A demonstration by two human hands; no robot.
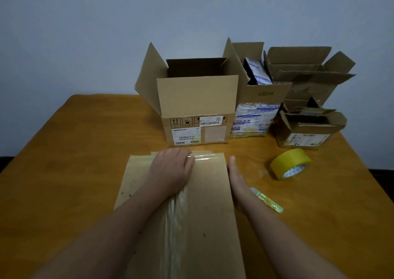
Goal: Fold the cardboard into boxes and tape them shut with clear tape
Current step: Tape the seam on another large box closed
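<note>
A closed brown cardboard box [209, 204] stands in front of me on the wooden table, with a strip of clear tape [174, 219] running down the seam of its top. My left hand [170, 170] lies flat on the far end of the top and presses the tape over the far edge. My right hand [235, 176] rests with straight fingers against the box's right side. A roll of yellowish tape [290, 163] lies on the table to the right. A small cutter [267, 200] lies beside my right forearm.
Behind the box stands an open cardboard box [196, 112] with labels. To its right are a taller open box [255, 99] holding printed packets, stacked open boxes [309, 76] and a small box [307, 129]. The table [74, 151] meets a grey wall.
</note>
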